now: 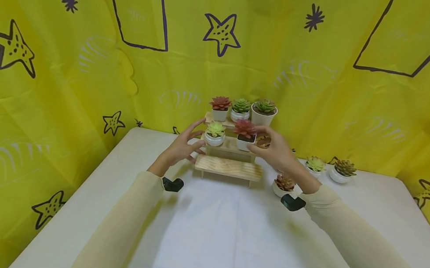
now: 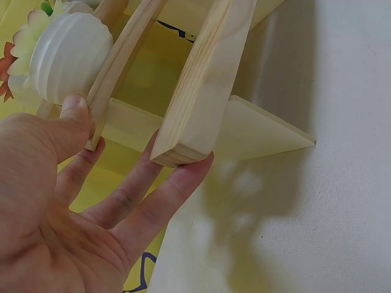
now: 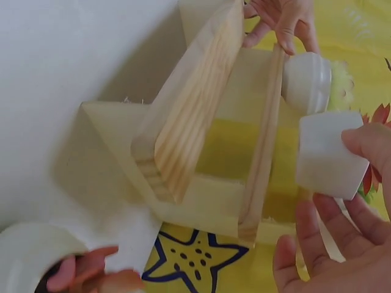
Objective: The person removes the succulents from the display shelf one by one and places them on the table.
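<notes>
My right fingers [image 3: 333, 221] pinch the pot [image 3: 330, 155], best seated level while my spread left fingers [image 2: 153, 213] steady the stand [image 2: 211, 79].

- Looks like a curtained-off work spot; home or studio, I can't tell.
- A yellow cloth [image 1: 182, 73] printed with starfish [image 1: 222, 34] hangs round three sides.
- A white bench [image 1: 203, 239] fills the space within.

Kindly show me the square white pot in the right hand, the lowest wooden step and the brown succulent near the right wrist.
Square white pot [image 3: 327, 155]: right wrist view, on its side.
Lowest wooden step [image 1: 229, 166]: head view, on its top.
Brown succulent [image 1: 284, 182]: head view, on its leaves.
</notes>
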The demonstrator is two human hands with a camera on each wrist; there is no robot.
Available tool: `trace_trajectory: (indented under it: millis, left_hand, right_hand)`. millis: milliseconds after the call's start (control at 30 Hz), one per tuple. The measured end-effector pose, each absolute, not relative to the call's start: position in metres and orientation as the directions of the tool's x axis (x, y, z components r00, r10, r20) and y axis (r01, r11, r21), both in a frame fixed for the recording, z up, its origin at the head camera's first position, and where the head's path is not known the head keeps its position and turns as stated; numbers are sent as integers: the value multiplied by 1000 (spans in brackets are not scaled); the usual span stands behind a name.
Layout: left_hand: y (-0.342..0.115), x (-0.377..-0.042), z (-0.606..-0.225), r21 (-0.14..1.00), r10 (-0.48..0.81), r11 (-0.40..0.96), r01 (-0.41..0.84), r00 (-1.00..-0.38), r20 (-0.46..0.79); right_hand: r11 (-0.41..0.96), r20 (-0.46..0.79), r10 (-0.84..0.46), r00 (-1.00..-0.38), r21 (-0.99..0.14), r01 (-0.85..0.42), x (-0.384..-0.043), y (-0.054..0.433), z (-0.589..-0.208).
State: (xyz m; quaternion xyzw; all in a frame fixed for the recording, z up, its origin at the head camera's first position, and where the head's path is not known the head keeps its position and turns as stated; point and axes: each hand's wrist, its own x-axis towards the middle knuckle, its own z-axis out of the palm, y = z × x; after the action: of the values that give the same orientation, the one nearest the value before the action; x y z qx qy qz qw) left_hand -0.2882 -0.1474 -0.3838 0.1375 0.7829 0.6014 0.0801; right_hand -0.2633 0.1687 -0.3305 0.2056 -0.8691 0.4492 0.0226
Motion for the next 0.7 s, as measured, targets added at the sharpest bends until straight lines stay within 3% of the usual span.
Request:
trace_trajectory:
  millis: [467, 700]
  left_hand:
    - [-149, -290, -387, 964, 312, 227, 135, -948, 60]
    - [-148, -289, -387, 964, 306, 234, 129, -951, 53]
  right_hand:
    - [532, 234, -402, -885, -726, -434, -249, 207, -325]
    - [593, 184, -383, -905, -703, -394, -237, 235, -325]
